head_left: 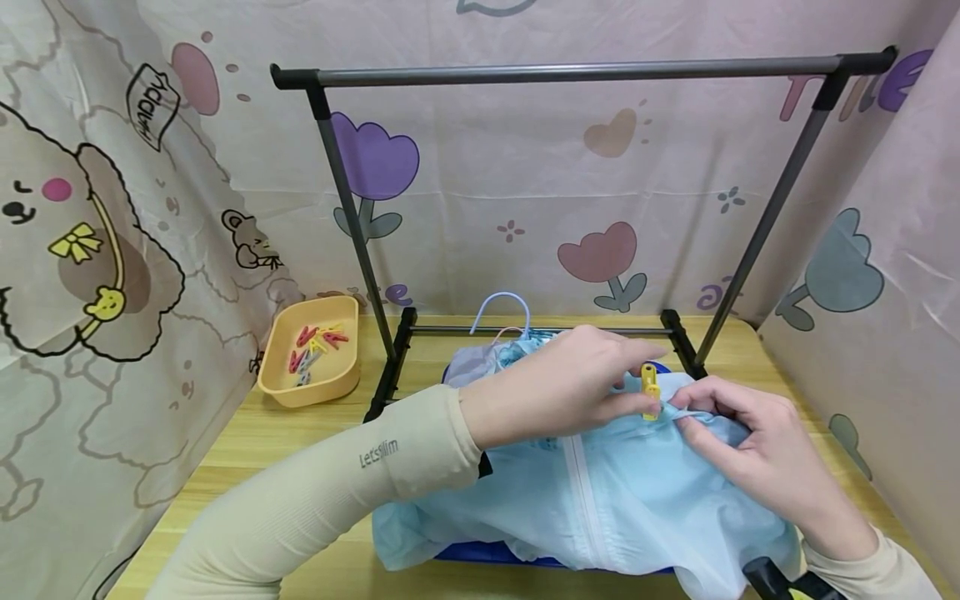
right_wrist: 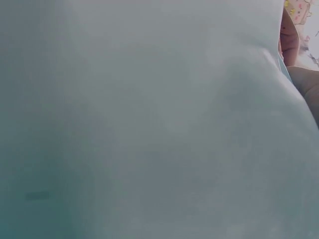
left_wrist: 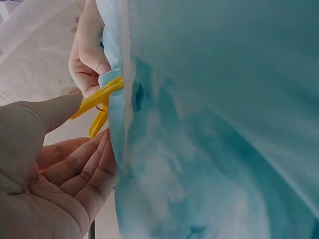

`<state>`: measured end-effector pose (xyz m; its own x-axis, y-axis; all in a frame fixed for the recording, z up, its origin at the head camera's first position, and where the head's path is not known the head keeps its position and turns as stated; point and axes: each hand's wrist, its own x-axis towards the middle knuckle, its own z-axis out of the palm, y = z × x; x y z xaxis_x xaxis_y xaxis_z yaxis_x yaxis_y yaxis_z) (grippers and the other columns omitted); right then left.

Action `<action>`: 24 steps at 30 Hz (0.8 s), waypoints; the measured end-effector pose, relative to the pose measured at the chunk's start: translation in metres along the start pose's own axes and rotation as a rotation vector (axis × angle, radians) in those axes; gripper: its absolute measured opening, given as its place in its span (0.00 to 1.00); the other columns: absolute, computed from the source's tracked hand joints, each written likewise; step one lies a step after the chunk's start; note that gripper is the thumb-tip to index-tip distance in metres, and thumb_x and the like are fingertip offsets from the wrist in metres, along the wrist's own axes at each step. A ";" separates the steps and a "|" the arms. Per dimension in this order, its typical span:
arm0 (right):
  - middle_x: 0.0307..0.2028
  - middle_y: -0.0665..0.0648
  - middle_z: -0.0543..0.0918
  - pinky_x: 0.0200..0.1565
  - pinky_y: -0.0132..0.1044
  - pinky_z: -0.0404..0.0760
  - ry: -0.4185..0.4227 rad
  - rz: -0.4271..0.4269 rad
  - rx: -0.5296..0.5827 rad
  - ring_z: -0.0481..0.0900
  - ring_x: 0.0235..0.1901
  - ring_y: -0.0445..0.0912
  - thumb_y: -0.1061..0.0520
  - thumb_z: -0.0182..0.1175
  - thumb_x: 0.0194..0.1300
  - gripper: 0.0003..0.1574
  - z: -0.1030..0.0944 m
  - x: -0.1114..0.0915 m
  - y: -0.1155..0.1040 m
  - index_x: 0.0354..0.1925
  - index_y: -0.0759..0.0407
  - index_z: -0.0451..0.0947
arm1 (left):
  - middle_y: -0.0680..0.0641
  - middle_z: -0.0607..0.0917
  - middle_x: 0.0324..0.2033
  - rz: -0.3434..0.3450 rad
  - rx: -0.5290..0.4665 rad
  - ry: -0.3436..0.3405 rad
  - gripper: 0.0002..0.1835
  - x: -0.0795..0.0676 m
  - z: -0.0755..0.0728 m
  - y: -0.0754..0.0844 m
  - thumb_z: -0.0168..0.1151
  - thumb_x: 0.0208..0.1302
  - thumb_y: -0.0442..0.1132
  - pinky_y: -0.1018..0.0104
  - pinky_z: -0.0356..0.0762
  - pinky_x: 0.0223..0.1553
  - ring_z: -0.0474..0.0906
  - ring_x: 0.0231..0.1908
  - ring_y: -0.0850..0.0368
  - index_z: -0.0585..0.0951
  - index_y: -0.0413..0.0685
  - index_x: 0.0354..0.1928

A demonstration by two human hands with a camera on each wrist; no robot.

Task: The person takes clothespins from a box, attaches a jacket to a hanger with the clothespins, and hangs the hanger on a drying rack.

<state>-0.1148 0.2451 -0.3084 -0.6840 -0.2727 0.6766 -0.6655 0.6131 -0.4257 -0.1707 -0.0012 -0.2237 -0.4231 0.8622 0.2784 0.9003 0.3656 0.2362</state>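
Observation:
A yellow clothespin (head_left: 650,392) sits on the edge of a light blue zip-up jacket (head_left: 637,500). My left hand (head_left: 558,387) pinches this clothespin, with the thumb on one handle and the fingers by the other, as the left wrist view shows. Just to the right, my right hand (head_left: 772,450) grips a fold of the jacket between thumb and fingers. In the right wrist view the fabric fills nearly everything, and fingers (right_wrist: 290,40) show only at the upper right. A blue hanger hook (head_left: 528,321) rises behind the jacket.
Behind the jacket stands a dark metal rack (head_left: 577,73) with one top bar. A yellow tray (head_left: 322,393) with several small clothespins sits at the left on the wooden table (head_left: 225,492). Under the jacket, part of a dark blue container (head_left: 491,552) shows. Printed curtains hang around the table.

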 end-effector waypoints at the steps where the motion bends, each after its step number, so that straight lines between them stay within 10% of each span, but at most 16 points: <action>1: 0.30 0.36 0.85 0.37 0.23 0.73 0.000 0.003 0.000 0.77 0.31 0.28 0.77 0.72 0.49 0.32 0.000 0.000 0.000 0.42 0.43 0.85 | 0.54 0.89 0.38 0.003 -0.007 0.007 0.17 -0.001 0.000 -0.001 0.69 0.75 0.49 0.80 0.74 0.38 0.82 0.34 0.65 0.82 0.48 0.57; 24: 0.31 0.37 0.83 0.37 0.26 0.72 -0.011 0.056 -0.004 0.76 0.31 0.32 0.76 0.72 0.53 0.30 0.000 -0.002 -0.002 0.43 0.43 0.86 | 0.53 0.90 0.39 -0.024 -0.058 0.242 0.11 -0.034 -0.023 -0.014 0.70 0.74 0.40 0.82 0.79 0.44 0.85 0.40 0.64 0.88 0.45 0.53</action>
<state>-0.1125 0.2443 -0.3093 -0.7234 -0.2461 0.6451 -0.6250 0.6305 -0.4603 -0.1714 -0.0437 -0.2147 -0.4631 0.7417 0.4852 0.8851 0.3586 0.2966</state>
